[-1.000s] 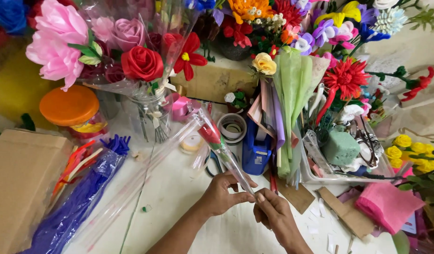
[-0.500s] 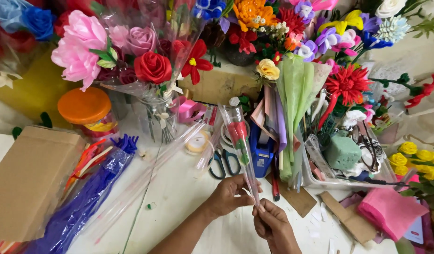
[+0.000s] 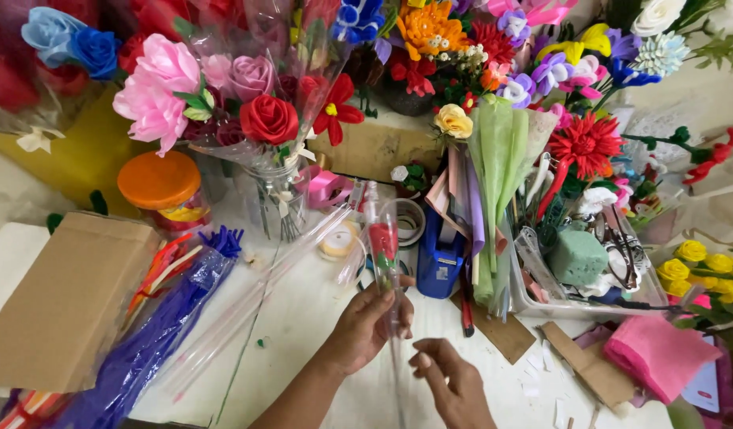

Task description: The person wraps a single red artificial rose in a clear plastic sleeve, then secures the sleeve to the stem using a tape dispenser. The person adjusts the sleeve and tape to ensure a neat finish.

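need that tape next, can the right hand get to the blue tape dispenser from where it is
Probably yes. The right hand is free, low on the table, and the blue tape dispenser stands just ahead, with only bare table between; the left hand holds the wrapped rose alongside.

Orange-lidded jar (image 3: 158, 184), cardboard box (image 3: 61, 298), blue tape dispenser (image 3: 440, 256) w/ bouquets behind.

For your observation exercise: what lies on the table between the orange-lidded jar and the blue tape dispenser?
In the head view, between the orange-lidded jar and blue tape dispenser: a wrapped bouquet's stems, a ribbon roll, clear sleeves.
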